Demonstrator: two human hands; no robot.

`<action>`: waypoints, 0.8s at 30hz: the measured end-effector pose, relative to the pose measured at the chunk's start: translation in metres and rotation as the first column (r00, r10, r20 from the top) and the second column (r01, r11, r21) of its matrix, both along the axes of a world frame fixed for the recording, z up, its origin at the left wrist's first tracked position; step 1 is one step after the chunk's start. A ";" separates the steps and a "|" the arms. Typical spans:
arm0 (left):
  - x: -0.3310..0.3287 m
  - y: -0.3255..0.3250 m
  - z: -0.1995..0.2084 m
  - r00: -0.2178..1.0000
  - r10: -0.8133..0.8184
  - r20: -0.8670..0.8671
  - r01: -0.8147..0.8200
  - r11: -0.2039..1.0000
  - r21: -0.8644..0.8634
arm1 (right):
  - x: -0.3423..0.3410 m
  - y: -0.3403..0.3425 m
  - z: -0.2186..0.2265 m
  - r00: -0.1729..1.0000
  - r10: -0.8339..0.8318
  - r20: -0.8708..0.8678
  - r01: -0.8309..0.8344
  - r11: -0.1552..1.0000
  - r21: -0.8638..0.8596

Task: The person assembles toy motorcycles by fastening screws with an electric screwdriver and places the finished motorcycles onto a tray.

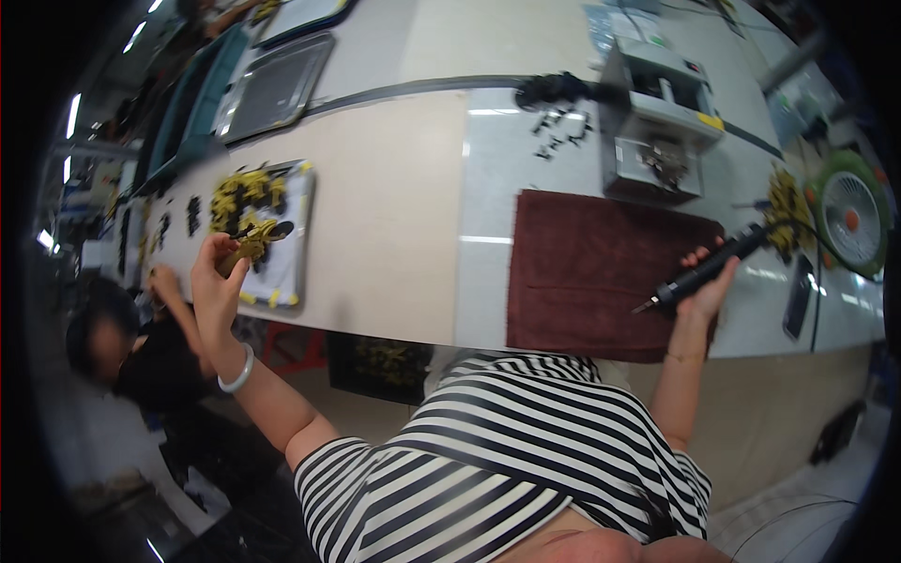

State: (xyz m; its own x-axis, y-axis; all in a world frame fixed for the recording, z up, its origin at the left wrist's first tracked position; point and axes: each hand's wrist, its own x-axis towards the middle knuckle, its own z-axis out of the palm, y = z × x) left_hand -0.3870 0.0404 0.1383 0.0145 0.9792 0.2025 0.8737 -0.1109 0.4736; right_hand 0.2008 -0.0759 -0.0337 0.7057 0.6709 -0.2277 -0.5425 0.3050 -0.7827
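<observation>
My left hand (221, 272) is closed on a small yellow-and-black part (255, 246), lifted at the near edge of a white tray (297, 239). Several similar yellow and black parts (246, 197) are heaped in that tray. In my right hand (710, 286) lies a black electric screwdriver (706, 276), its thin metal bit pointing left and down over a dark red cloth (601, 272). A cord runs from the screwdriver's back end toward the right. The cloth lies flat on the table in front of me.
Beyond the cloth stands a grey metal machine (657, 122), with small black pieces (558, 131) strewn beside it. At the right are a yellow pile of parts (786, 211) and a green-rimmed fan (849, 216). A co-worker (141, 347) sits at the left, near an empty-looking grey tray (277, 84).
</observation>
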 end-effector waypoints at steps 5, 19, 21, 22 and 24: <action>0.211 0.011 -0.062 0.623 -0.510 0.593 0.730 0.652 -0.205 | 0.001 -0.006 -0.001 1.000 -0.013 -0.012 0.013 0.998 0.054; 0.368 -0.009 -0.154 0.471 -0.816 0.334 0.827 0.540 0.156 | -0.007 0.061 0.122 0.830 -0.248 0.500 0.020 0.909 0.416; 0.369 -0.012 -0.158 0.466 -0.840 0.278 0.836 0.521 0.172 | -0.017 0.086 0.133 0.688 -0.295 0.664 0.001 0.914 0.405; 0.368 -0.013 -0.161 0.465 -0.858 0.218 0.843 0.504 0.188 | -0.022 0.098 0.135 0.599 -0.312 0.738 -0.022 0.914 0.405; 0.368 -0.013 -0.162 0.478 -0.845 0.238 0.834 0.522 0.179 | -0.027 0.116 0.128 0.494 -0.361 0.791 -0.064 0.892 0.447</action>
